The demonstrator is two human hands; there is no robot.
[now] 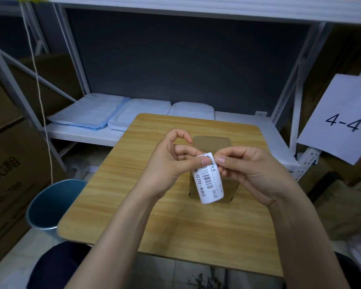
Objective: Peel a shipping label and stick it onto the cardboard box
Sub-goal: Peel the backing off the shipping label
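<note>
**Label pinched at its top, box waiting below**

We see the left hand (167, 163) and right hand (250, 172) both pinching the top end of the curled shipping label (208, 182), thumbs nearly touching. The label hangs above the small cardboard box (212, 142), which sits mid-table, nearer the far edge of the wooden table (113, 184). A blue bin (50, 203) stands beside the table's left edge.

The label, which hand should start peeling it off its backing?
Probably the right hand: its thumb and forefinger pinch the shipping label at its top corner, where a peel could start. The left hand grips the same end and can steady it above the cardboard box.
</note>
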